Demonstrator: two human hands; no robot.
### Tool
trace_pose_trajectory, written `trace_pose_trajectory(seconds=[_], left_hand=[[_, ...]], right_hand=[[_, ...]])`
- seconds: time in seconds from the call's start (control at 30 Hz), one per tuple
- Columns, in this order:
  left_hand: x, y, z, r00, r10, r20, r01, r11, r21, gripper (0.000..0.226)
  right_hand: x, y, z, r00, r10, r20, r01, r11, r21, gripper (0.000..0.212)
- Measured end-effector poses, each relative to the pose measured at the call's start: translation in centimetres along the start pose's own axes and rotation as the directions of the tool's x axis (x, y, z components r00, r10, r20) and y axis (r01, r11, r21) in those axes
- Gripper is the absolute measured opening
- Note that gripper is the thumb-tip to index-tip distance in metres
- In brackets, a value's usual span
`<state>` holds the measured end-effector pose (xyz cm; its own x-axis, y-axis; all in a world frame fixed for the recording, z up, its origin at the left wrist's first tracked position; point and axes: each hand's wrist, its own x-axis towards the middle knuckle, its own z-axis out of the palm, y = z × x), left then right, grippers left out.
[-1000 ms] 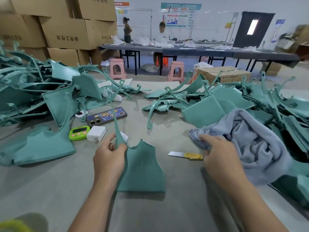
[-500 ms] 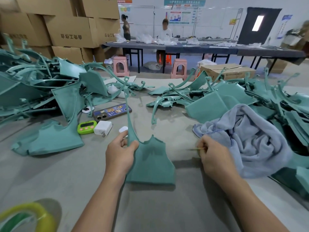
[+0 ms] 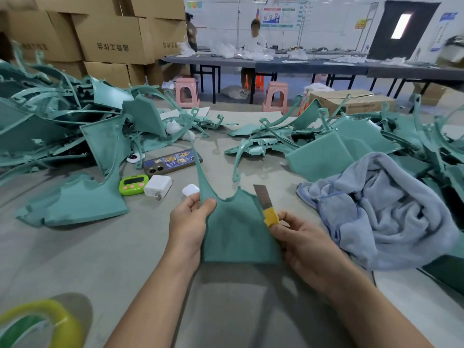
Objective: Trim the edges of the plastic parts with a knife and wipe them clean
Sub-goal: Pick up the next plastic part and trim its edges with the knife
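Knife (image 3: 265, 205) raised beside part (image 3: 236, 232), blade (image 3: 261, 197) pointing away

Your left hand (image 3: 187, 222) grips the teal plastic part (image 3: 238, 234) by its left edge; your right hand (image 3: 301, 243) pinches the yellow-handled knife (image 3: 266, 205), blade up at the part's right edge.

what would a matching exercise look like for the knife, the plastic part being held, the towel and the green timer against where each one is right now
Things:
1. knife
2. plastic part
3. towel
4. timer

Places:
a. bunched up on the table, off to the right
b. pinched in the right hand
c. gripped in the left hand
d. next to the white charger

Pairs: 1-b, 2-c, 3-a, 4-d
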<state>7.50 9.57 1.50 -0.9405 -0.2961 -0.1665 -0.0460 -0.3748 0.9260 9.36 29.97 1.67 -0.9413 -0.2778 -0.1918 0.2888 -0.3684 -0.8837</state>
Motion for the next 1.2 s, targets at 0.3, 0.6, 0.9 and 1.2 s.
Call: trace_pose_trajectory(seconds=[0.3,0.6,0.9,1.2], left_hand=[[-1.1,-0.6,0.5,0.996,-0.041,0.074,0.031,0.99,0.138,0.015],[-2.1,-0.7,1.2,0.956,0.266,-0.126,-0.197,0.896,0.399,0.023],[-2.6,-0.6,1.1,0.915,0.351,-0.197,-0.227,0.854,0.469,0.024],[-2.5,-0.8,1.1,0.885,0.432,-0.176,-0.265,0.777,0.572,0.032]], right_hand=[[0.9,0.6,-0.1,0.93,-0.247,-0.274,0.16,0.939,-0.303,0.014],[0.3,0.8,-0.1,0.862,-0.484,-0.149,0.277,0.697,-0.662,0.017],[0.8,1.3,1.3,0.888,-0.425,-0.177,0.255,0.774,-0.579,0.025],[0.8,1.4,1.5,0.89,-0.441,-0.118,0.186,0.586,-0.789,0.023]])
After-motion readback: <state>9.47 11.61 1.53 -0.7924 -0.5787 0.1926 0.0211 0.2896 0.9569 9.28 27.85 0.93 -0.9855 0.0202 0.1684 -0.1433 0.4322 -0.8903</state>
